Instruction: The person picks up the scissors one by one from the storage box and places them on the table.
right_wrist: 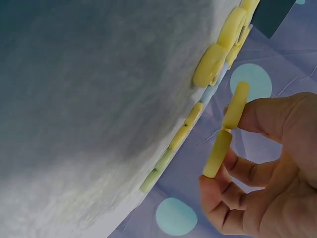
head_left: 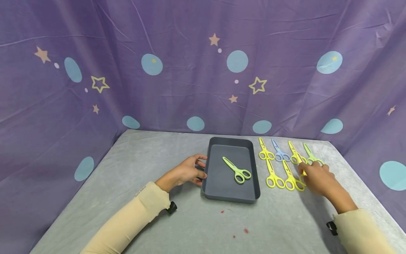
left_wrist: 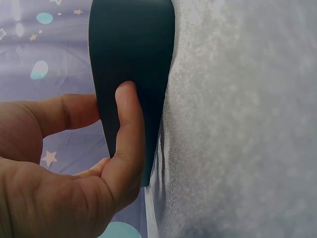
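My left hand (head_left: 187,170) is at the left wall of a dark grey tray (head_left: 231,197), its fingers touching the outside; one finger lies along that wall in the left wrist view. Inside the tray lies a pair of light green scissors (head_left: 234,168). To the right of the tray, my right hand (head_left: 318,178) pinches the handle loops of yellow scissors (right_wrist: 218,153). These are lifted off the table in the right wrist view, and their blades are mostly hidden. Beside this hand lie more yellow scissors (head_left: 288,173) and a green pair (head_left: 311,154).
Blue scissors (head_left: 277,148) and several yellow scissors (head_left: 270,173) lie in two rows between the tray and the right hand. A purple patterned curtain (head_left: 177,95) stands behind the grey table (head_left: 152,144). Small red marks (head_left: 246,230) dot the table in front.
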Motion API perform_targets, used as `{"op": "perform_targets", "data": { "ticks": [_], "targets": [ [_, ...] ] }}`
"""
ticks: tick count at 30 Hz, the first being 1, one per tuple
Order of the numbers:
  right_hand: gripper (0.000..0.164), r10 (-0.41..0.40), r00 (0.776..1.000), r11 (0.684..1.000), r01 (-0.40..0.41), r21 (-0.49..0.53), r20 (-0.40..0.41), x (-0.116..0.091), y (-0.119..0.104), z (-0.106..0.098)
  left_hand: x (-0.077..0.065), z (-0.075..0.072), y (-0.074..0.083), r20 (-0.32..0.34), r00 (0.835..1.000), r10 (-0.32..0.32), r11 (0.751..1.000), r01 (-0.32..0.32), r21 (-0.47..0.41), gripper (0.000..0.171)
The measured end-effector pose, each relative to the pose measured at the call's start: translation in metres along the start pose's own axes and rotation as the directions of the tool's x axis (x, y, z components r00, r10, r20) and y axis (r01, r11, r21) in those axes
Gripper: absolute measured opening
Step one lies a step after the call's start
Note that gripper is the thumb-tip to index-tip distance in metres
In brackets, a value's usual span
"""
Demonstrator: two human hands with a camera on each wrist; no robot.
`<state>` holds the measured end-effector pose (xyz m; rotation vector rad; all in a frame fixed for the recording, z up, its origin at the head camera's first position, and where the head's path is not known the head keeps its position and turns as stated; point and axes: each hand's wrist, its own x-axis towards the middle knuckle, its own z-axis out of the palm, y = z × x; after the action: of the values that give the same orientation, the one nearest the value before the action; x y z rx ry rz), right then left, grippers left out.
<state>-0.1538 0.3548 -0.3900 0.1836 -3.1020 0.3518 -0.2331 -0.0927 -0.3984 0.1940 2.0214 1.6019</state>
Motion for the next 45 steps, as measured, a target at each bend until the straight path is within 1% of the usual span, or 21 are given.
{"op": "perform_targets", "data": {
  "ticks": [5,8,12,15,22,26,30,39,45],
  "targets": [
    [0.018,0.006,0.999,1.0,-0.007,0.01,0.039,-0.004,0.009,-0.002,0.0,0.0,-0.001,-0.002,1.0,0.003,1.0,-0.003,-0.004,0.079],
    [0.019,0.012,0.997,1.0,-0.013,0.013,0.079,-0.005,0.013,-0.002,0.001,0.0,-0.002,-0.004,1.0,0.005,1.0,-0.005,-0.005,0.079],
    [0.017,0.013,0.991,1.0,-0.015,0.017,0.131,-0.005,0.017,0.0,0.001,-0.001,-0.002,-0.006,1.0,0.006,1.0,-0.006,-0.007,0.079],
    [0.016,0.004,0.989,1.0,-0.007,0.019,0.149,-0.004,0.02,0.002,0.0,-0.001,-0.002,-0.005,1.0,0.005,1.0,-0.005,-0.006,0.079],
    [0.017,-0.029,0.989,1.0,0.028,0.006,0.144,-0.001,0.024,0.006,-0.001,0.0,-0.002,0.0,1.0,0.007,1.0,-0.007,-0.007,0.079],
    [0.019,-0.089,0.991,0.996,0.091,-0.015,0.097,0.0,0.026,0.009,-0.001,0.0,-0.002,-0.001,1.0,0.006,1.0,-0.006,-0.005,0.078],
    [0.021,-0.14,0.989,0.989,0.142,-0.036,0.054,0.001,0.027,0.012,-0.001,0.0,-0.002,-0.002,1.0,0.007,1.0,-0.007,-0.004,0.078],
    [0.018,-0.136,0.989,0.99,0.137,-0.028,0.058,0.002,0.028,0.014,0.0,-0.001,-0.002,-0.003,1.0,0.004,1.0,-0.004,0.001,0.078],
    [0.015,-0.103,0.989,0.995,0.103,0.009,0.106,0.002,0.027,0.01,0.0,-0.001,-0.002,-0.002,1.0,0.004,1.0,-0.004,0.001,0.077]
  ]
}}
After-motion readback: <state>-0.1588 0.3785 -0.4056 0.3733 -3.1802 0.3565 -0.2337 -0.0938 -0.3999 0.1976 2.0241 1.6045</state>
